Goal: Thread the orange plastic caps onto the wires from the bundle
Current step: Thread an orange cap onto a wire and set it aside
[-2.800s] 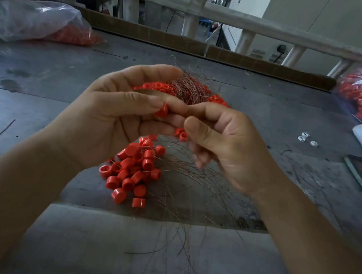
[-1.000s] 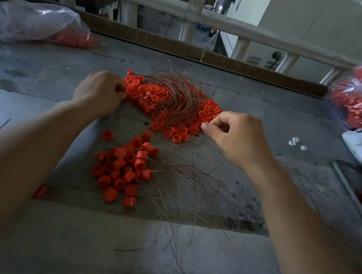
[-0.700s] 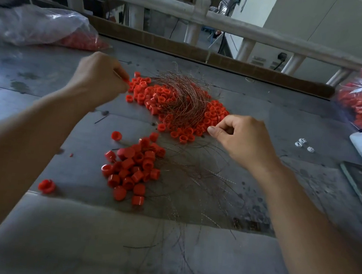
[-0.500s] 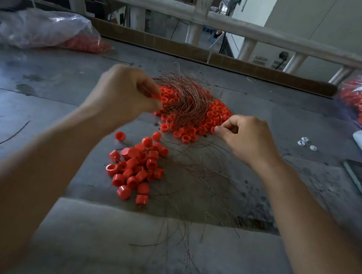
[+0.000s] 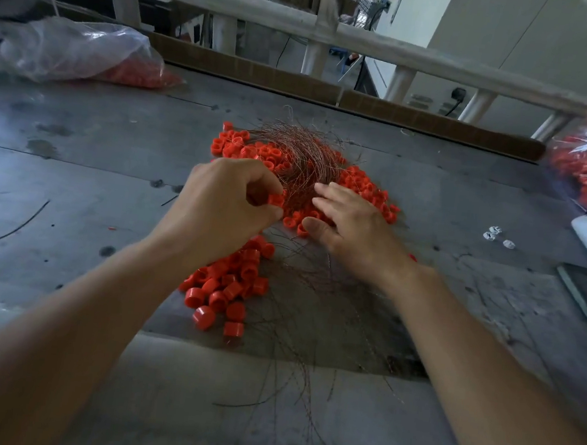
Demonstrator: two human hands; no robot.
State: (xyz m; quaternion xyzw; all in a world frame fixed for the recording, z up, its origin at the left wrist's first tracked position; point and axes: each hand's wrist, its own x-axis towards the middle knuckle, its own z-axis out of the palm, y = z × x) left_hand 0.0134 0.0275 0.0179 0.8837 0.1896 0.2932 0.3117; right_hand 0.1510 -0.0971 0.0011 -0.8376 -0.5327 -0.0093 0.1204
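Pinching one orange cap (image 5: 275, 199) in our left hand (image 5: 220, 211) beside the wire bundle (image 5: 304, 154) on the bench (image 5: 91, 165), we held our empty right hand (image 5: 351, 224) open over it, judging it best to single out one strand before threading.

The left grip (image 5: 220, 211) is a bare hand with rounded knuckles, joined to a bare left forearm (image 5: 74, 326) that broadens toward the lower left corner of the view. The right grip (image 5: 353, 228) is also a bare hand, knuckle ridges showing along its back, on a bare right forearm (image 5: 468, 367) that broadens toward the lower right corner.
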